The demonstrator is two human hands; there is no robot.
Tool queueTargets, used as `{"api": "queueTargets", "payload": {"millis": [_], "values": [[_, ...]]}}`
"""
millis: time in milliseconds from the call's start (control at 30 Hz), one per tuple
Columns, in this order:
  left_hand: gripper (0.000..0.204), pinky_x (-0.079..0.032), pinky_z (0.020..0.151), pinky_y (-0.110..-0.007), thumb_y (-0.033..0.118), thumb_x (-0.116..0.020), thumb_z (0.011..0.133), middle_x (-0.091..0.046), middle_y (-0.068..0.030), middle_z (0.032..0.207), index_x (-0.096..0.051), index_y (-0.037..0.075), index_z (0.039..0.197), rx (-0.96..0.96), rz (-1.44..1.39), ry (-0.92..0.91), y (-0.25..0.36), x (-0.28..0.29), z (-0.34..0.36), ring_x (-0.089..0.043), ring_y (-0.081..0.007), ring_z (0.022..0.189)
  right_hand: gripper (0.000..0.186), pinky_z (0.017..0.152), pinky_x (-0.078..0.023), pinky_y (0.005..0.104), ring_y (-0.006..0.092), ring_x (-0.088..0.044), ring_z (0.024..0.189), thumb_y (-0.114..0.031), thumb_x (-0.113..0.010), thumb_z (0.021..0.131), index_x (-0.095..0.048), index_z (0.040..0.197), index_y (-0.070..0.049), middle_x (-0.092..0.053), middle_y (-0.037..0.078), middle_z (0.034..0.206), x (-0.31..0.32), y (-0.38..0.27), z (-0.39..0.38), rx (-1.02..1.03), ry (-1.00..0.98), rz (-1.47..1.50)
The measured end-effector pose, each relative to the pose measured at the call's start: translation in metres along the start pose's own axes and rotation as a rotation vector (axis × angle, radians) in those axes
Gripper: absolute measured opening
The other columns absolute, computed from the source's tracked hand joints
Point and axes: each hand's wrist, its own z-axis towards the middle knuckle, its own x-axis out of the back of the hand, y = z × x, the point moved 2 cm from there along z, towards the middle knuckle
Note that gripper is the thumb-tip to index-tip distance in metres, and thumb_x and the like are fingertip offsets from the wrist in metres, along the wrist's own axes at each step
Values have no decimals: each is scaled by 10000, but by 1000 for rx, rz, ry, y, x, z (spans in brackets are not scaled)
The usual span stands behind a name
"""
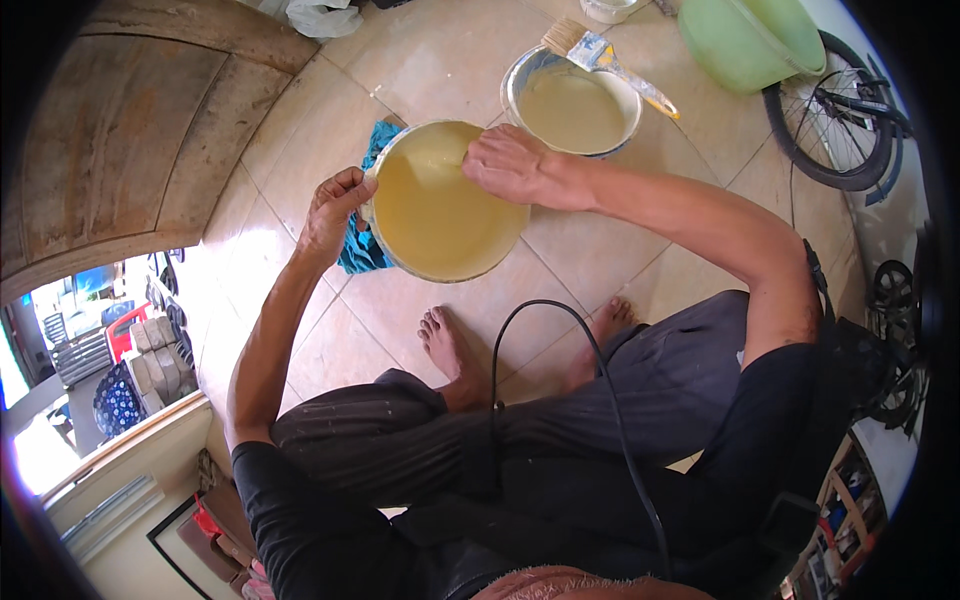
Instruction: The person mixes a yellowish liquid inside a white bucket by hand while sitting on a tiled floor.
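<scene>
A round bucket [440,225] with a pale rim and a yellowish inside is in front of me, above the tiled floor. My left hand [338,205] is closed on its left rim, thumb towards the inside. Curled into a fist, my right hand [508,165] lies over the upper right rim, its fingers reaching inside. What those fingers hold is hidden. A teal cloth [364,252] lies partly behind the bucket on the left. Beyond my right hand is a second tub [575,108] holding pale, creamy paint, with a wide paintbrush [606,58] resting across its rim.
A green basin [745,45] stands at the far right, beside a bicycle wheel [838,115]. Wooden furniture [140,130] borders the left side. A small white container [608,10] and a white plastic bag [325,17] are at the far edge. A black cable [545,303] loops before my body.
</scene>
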Motion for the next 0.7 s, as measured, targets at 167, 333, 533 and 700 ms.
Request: {"api": "queueTargets", "payload": {"millis": [167,333,533,700], "values": [[212,-362,497,-197,258,-590,888,-539,42,636,-589,87,763,4,-21,32,3,-8,-1,-457,-34,547,82,662,-472,405,307,-616,803,-85,-565,726,-586,777,-24,-617,160,808,-5,-14,9,-158,-349,222],[229,-350,493,-192,278,-593,885,-538,41,634,-589,87,759,3,15,11,9,-19,5,-444,-34,535,102,607,-489,435,355,-632,690,-64,-564,682,-611,672,25,-608,216,676,-21,-10,12,-146,151,178],[227,-334,489,-189,277,-596,884,-521,45,617,-590,95,748,13,-20,46,5,-12,9,-418,-36,515,144,559,-485,426,363,-623,631,-115,-582,701,-599,658,21,-608,214,671,2,1,11,-136,-193,254],[229,-317,480,-188,274,-596,887,-504,57,606,-576,109,730,21,-55,35,5,-9,13,-395,-29,506,114,550,-456,437,363,-598,616,-87,-581,671,-597,644,23,-596,218,667,-5,-2,16,-149,38,267]]}}
